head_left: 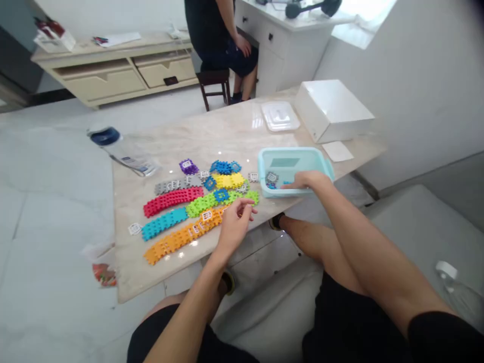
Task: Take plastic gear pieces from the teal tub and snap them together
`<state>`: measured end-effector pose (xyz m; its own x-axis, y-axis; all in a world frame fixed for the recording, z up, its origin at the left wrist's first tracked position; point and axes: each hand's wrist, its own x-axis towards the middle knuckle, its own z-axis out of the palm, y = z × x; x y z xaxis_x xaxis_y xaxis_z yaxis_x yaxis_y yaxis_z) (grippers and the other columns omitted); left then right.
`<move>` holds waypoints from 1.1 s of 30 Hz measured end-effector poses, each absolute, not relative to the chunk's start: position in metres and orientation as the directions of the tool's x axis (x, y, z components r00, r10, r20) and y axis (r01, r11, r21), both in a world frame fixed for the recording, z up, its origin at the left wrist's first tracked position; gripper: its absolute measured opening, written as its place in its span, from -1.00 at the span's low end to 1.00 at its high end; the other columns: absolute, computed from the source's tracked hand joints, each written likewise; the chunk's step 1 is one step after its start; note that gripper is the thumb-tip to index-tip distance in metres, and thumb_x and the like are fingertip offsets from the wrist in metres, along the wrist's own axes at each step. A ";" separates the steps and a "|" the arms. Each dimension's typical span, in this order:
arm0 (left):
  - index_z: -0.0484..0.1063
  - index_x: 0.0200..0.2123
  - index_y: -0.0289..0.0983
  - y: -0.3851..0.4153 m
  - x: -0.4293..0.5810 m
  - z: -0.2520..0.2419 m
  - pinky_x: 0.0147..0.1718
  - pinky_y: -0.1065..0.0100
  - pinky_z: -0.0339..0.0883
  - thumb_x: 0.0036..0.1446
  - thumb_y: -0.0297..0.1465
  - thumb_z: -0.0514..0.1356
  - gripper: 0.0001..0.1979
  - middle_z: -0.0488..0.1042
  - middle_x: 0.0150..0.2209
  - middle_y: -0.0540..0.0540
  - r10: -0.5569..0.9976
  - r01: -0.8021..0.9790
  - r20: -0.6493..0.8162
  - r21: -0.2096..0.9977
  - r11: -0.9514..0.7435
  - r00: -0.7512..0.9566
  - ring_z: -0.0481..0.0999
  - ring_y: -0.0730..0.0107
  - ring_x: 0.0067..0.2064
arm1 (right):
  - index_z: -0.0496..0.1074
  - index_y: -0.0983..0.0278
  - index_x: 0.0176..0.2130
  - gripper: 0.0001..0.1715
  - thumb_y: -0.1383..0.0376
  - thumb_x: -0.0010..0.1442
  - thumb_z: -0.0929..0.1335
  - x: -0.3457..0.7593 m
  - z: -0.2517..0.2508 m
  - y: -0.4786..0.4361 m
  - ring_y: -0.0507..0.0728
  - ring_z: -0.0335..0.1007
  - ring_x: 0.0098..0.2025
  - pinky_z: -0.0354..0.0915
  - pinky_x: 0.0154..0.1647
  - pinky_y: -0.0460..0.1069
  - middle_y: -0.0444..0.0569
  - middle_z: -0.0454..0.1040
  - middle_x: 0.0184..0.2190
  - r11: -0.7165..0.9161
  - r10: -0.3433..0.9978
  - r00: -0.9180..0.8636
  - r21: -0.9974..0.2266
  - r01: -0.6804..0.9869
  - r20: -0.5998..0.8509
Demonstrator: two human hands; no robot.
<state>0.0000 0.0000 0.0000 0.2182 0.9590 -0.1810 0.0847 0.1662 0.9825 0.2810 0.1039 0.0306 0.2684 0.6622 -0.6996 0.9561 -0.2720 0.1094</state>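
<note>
My left hand (238, 217) hovers over the right end of the orange strip of interlocking plastic tiles (177, 241). Its fingers are loosely curled and apart, with nothing visible in them. My right hand (302, 180) reaches over the near side of a light blue bin (264, 164); its fingertips point down inside, and their grip is hard to make out. A few grey and blue tiles (271, 177) lie at the bin's left end. Rows of joined tiles sit left of it: teal (164, 223), red (173, 200), lime green (202, 204), yellow (229, 180) and grey (177, 184).
Purple tiles (188, 166) and blue tiles (224, 167) lie behind the rows. A bottle with a blue cap (126, 154) stands at the table's left edge. Behind the bin are a clear lid (280, 116) and a white box (335, 108). A person (215, 35) sits beyond the table.
</note>
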 end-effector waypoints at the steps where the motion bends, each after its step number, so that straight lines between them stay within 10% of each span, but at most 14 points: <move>1: 0.57 -0.13 -0.26 0.001 -0.002 -0.003 -0.32 0.32 0.44 0.27 -0.26 0.25 -0.78 0.67 -0.32 -0.12 0.960 0.077 -0.184 0.982 0.171 0.212 0.57 0.35 -0.38 | 0.65 0.47 0.16 -0.04 -0.29 0.23 0.51 0.281 0.028 0.105 0.48 0.60 0.16 0.47 0.10 0.16 0.45 0.61 0.15 -0.274 0.655 0.259 0.096 0.957 -0.710; 8: 0.58 -0.12 -0.26 0.010 -0.016 -0.009 -0.29 0.31 0.47 0.27 -0.23 0.26 -0.76 0.67 -0.31 -0.12 0.964 0.083 -0.186 0.982 0.173 0.193 0.61 0.31 -0.33 | 0.61 0.37 0.20 -0.23 -0.12 0.28 0.53 0.278 0.022 0.111 0.31 0.66 -0.05 0.49 -0.08 0.06 0.25 0.68 0.05 -0.232 0.678 0.113 -0.066 0.970 -0.726; 16: 0.57 -0.15 -0.26 0.010 0.000 0.011 -0.33 0.30 0.42 0.24 -0.24 0.26 -0.77 0.67 -0.32 -0.13 0.960 0.091 -0.174 0.983 0.157 0.221 0.58 0.31 -0.37 | 0.65 0.20 0.17 -0.44 0.27 0.17 0.57 0.260 0.012 0.114 0.36 0.61 0.19 0.46 0.06 -0.02 0.11 0.68 0.16 -0.072 0.778 -0.056 -0.177 0.982 -0.626; 33: 0.58 -0.18 -0.28 0.013 0.010 0.021 -0.35 0.33 0.42 0.23 -0.26 0.24 -0.78 0.66 -0.34 -0.12 0.970 0.067 -0.125 0.991 0.113 0.209 0.57 0.35 -0.38 | 0.70 0.26 0.03 -0.67 0.40 0.27 0.49 0.235 0.027 0.104 0.30 0.67 0.11 0.46 0.03 -0.02 0.18 0.71 0.09 -0.052 0.796 -0.037 -0.128 0.990 -0.605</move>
